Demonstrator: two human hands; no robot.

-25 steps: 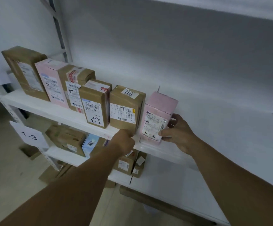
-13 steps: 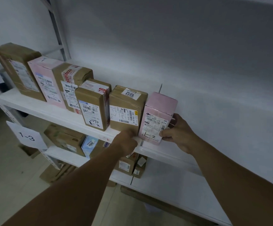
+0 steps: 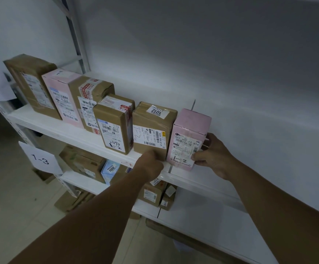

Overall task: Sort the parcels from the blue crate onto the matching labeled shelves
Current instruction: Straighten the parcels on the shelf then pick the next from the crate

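In the head view, a pink parcel (image 3: pixel 188 138) is seen standing upright on the upper shelf (image 3: pixel 65 131), at the right end of a row of six parcels. "1-2" is handwritten on its front label. It is grasped by the right hand (image 3: pixel 212 156): the thumb is pressed on the lower right of the label and the fingers are wrapped round the parcel's right side. Just to its left a brown parcel (image 3: pixel 153 130) is set, with a "3012" sticker on top and "1-2" written on its label.

The left hand (image 3: pixel 150 165) is held with curled fingers against the lower front corner of that brown parcel, at the shelf's edge. Its fingertips are hidden, so whether anything is pinched cannot be told.

A paper sign (image 3: pixel 40 159) marked "1-3" is fixed to the frame below the upper shelf. On the lower shelf (image 3: pixel 202 212) more parcels are stored, among them a light blue parcel (image 3: pixel 110 171) stickered "3003".
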